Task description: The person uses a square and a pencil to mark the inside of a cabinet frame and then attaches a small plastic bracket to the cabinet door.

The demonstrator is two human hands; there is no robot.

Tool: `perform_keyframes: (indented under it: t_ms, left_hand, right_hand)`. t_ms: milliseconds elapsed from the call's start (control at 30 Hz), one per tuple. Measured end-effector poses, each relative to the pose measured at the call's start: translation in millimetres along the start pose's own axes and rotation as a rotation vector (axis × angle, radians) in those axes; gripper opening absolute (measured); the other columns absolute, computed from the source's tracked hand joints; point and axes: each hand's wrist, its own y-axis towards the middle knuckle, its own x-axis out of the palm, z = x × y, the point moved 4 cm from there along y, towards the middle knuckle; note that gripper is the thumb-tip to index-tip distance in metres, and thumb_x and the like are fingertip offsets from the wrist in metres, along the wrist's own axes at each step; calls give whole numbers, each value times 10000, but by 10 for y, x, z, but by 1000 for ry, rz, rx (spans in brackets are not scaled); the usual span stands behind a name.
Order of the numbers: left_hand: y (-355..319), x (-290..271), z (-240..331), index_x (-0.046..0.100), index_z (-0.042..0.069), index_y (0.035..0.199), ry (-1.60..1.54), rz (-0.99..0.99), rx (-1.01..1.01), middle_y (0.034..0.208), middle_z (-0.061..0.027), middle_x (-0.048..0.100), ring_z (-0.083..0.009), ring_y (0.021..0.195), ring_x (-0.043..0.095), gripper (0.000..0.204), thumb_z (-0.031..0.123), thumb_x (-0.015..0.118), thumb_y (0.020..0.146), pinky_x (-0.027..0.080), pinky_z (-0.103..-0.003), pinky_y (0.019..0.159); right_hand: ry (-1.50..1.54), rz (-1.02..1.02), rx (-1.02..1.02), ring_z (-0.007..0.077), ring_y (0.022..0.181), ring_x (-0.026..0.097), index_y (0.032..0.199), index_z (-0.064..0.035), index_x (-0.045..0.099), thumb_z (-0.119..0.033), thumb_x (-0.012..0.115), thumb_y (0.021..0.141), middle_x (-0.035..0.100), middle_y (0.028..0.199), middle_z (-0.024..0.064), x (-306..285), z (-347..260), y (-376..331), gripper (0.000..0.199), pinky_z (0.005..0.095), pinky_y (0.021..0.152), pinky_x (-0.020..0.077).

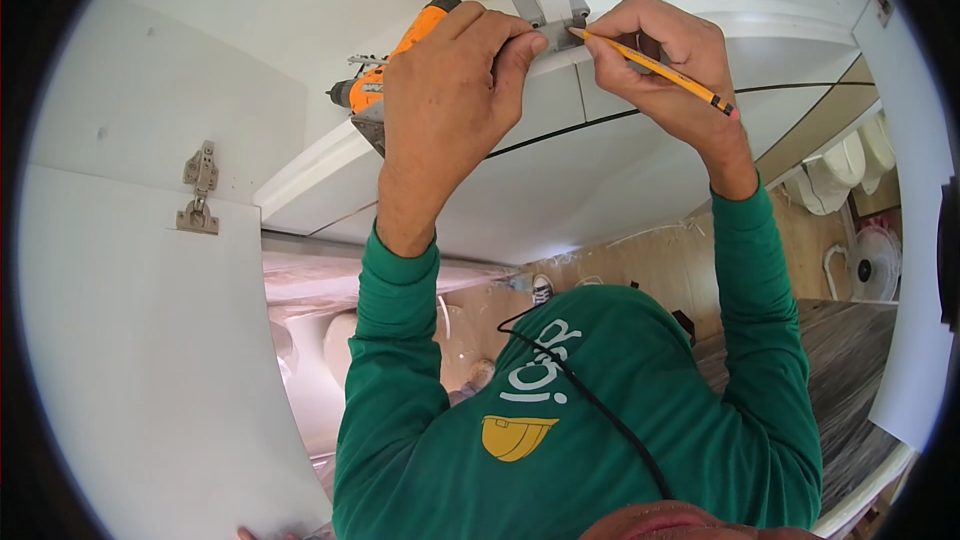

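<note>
Left hand (455, 90) clamped on a grey hinge bracket (553, 32), pressing it to the white cabinet panel (640, 170), far centre. Orange drill (392, 65) lies just left, behind that hand. Right hand (665, 60) pinches a yellow pencil (655, 68), tip touching the bracket.

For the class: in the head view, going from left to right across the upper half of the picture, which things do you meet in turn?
Metal hinge on the white cabinet door → orange drill → left hand pressing a grey bracket → yellow pencil held in the right hand → white fan at the far right.
</note>
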Motion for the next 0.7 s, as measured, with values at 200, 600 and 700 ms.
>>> perform_keyframes:
  t_ms: [200, 600, 700]
  left_hand:
    - [8, -1, 14, 747, 65, 916, -21, -14, -31, 767, -44, 639, -186, 581, 581, 113, 172, 781, 905, 447, -304, 514]
    - [16, -7, 41, 747, 68, 908, -11, -25, -29, 758, -47, 639, -196, 595, 586, 106, 171, 771, 911, 449, -310, 532]
    - [7, -66, 94, 746, 69, 907, -49, -34, -55, 752, -52, 632, -207, 605, 584, 92, 159, 764, 911, 449, -315, 546]
  right_hand:
    - [31, 18, -1, 96, 634, 587, 886, -45, 692, -116, 784, 876, 644, 739, 16, 1, 1, 7, 116, 239, 583, 469]
    - [85, 21, -5, 89, 662, 590, 908, -24, 695, -75, 765, 887, 669, 769, 14, -54, -37, -31, 89, 234, 600, 468]
    - [272, 117, 9, 82, 690, 582, 933, -7, 694, -51, 742, 902, 681, 818, 29, -205, -56, -131, 73, 239, 612, 469]
